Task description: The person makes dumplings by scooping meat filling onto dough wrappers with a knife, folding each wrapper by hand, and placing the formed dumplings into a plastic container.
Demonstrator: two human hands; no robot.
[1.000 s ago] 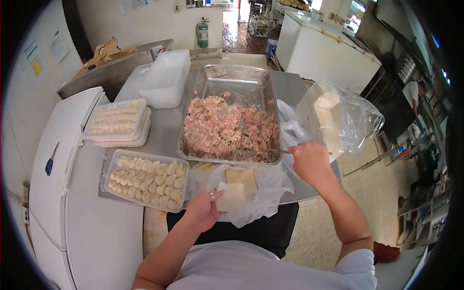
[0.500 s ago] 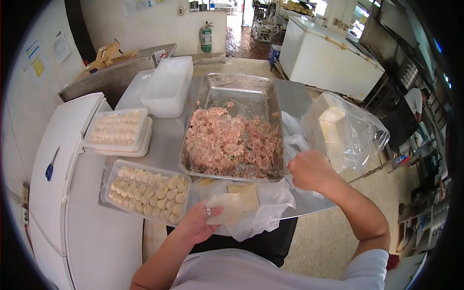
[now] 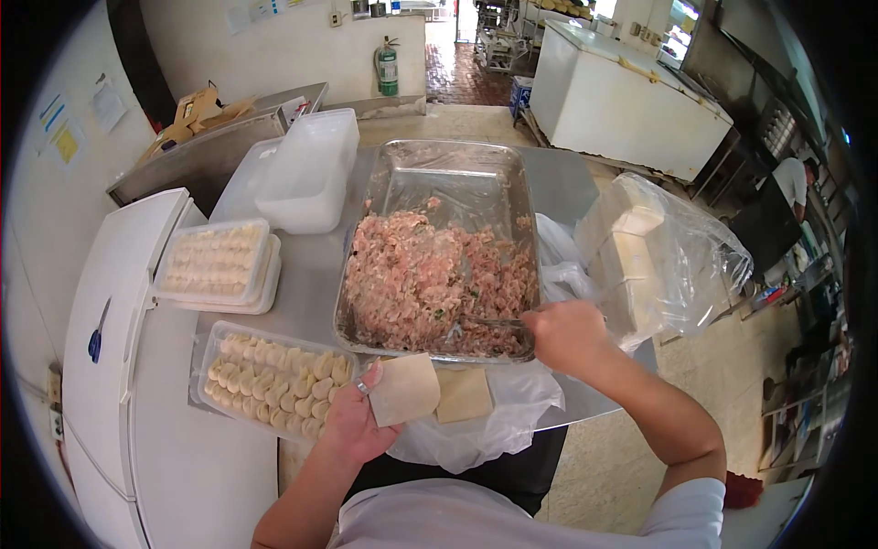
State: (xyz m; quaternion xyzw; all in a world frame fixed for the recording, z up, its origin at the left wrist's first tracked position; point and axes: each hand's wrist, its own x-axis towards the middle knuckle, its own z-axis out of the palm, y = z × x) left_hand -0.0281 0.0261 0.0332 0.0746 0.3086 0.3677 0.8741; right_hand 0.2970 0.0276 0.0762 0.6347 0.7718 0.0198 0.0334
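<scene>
My left hand [image 3: 352, 419] pinches a square dumpling wrapper [image 3: 403, 389] by its left side, beside the tray of dumplings. A second stack of wrappers [image 3: 464, 395] lies on a plastic bag [image 3: 512, 393] just to the right. My right hand [image 3: 572, 337] is closed round a slim metal utensil [image 3: 498, 322], whose end is sunk in ground meat filling [image 3: 412, 265] and cannot be made out. The filling fills the near part of a deep metal pan [image 3: 448, 154]. Rows of folded dumplings [image 3: 283, 377] sit in a clear plastic container [image 3: 212, 340] left of my left hand.
Stacked containers of dumplings [image 3: 215, 261] and bare plastic tubs [image 3: 306, 174] stand on the left of the metal table [image 3: 567, 178]. Packs of wrappers [image 3: 631, 247] in clear plastic are at the right. A white chest freezer [image 3: 622, 101] stands behind; a person [image 3: 791, 188] is far right.
My right hand has come down and left to the pan, putting the utensil into the meat. My left hand has raised and turned the wrapper, so it now faces up flat.
</scene>
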